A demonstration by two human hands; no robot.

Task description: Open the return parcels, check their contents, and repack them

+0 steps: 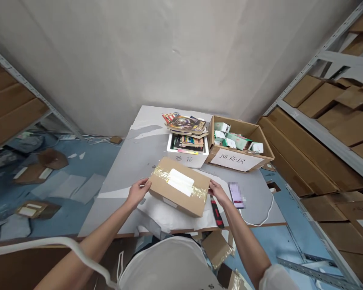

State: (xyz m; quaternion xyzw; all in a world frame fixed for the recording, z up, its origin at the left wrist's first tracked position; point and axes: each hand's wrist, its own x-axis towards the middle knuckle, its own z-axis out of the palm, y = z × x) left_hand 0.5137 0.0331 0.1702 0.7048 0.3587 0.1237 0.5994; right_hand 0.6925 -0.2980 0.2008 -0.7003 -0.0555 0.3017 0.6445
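A closed cardboard box [160, 183] with a white label [180, 182] and shiny tape across its top sits between my hands over the table. Its left end is gripped by my left hand [138, 192], thumb on the upper edge. At the right end, my right hand [218, 191] holds the box with its fingers partly hidden behind the corner. The box is tilted slightly, and I cannot tell whether its underside touches the table. Just below my right hand lies a red and black utility knife [217, 212]. A phone [236, 195] with a lit screen rests to the right of that hand.
Behind the box stand a white bin [186, 160] heaped with books and an open carton [268, 151] of small green-white boxes. A white cable [268, 215] crosses the table's [115, 169] right side. Shelves [314, 141] of cartons flank both sides; packaging litters the floor.
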